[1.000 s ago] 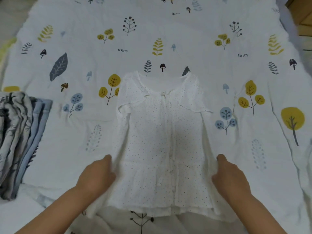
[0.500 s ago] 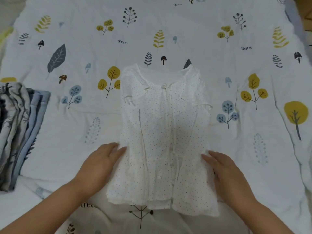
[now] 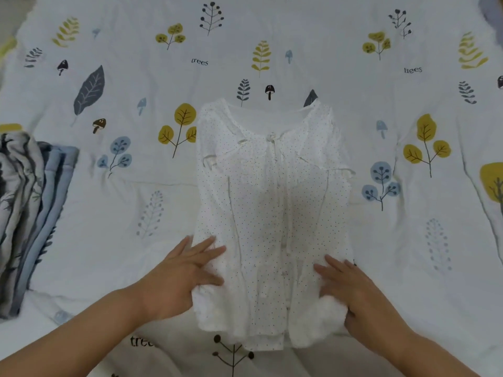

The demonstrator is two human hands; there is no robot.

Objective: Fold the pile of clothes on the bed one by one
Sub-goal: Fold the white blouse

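Flat on the bed (image 3: 381, 254), front side up, lies a white dotted blouse (image 3: 272, 208) with its sides folded inward over the body. Both hands press on its lower part with straight, spread fingers: the left hand (image 3: 179, 276) on the left edge, the right hand (image 3: 356, 292) on the right edge near the hem. A stack of folded clothes (image 3: 30, 213) sits well apart at the left.

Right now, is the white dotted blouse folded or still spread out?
Partly folded: the white dotted blouse lies face up, both sides turned inward into a narrow strip, not yet folded lengthwise.
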